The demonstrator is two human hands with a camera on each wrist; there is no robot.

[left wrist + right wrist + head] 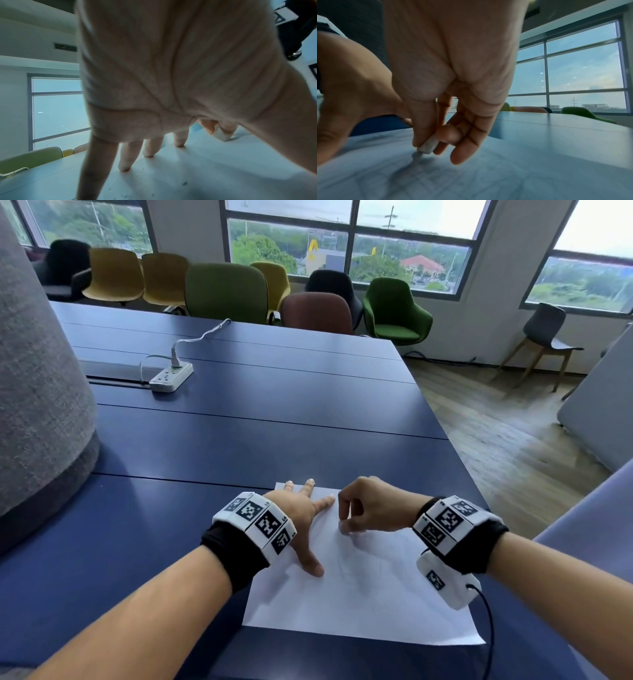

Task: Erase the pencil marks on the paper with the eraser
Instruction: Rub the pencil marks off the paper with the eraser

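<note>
A white sheet of paper (359, 594) with faint pencil marks (370, 566) lies on the blue table near its front edge. My left hand (305, 508) lies flat on the sheet's upper left part, fingers spread and straight, pressing it down. My right hand (363, 508) hovers over the sheet's upper middle and pinches a small white eraser (428, 146) between thumb and fingers, its tip touching the paper (488, 175). The left wrist view shows the same eraser (221, 134) beyond my spread fingers (150, 148). In the head view the eraser is almost hidden by the fingers.
A white power strip (171, 376) with its cable lies far back left on the blue table (257, 412). A grey padded pillar (37, 388) stands at the left. Several chairs (226, 292) line the table's far edge under the windows. The table's right edge drops to a wooden floor (507, 433).
</note>
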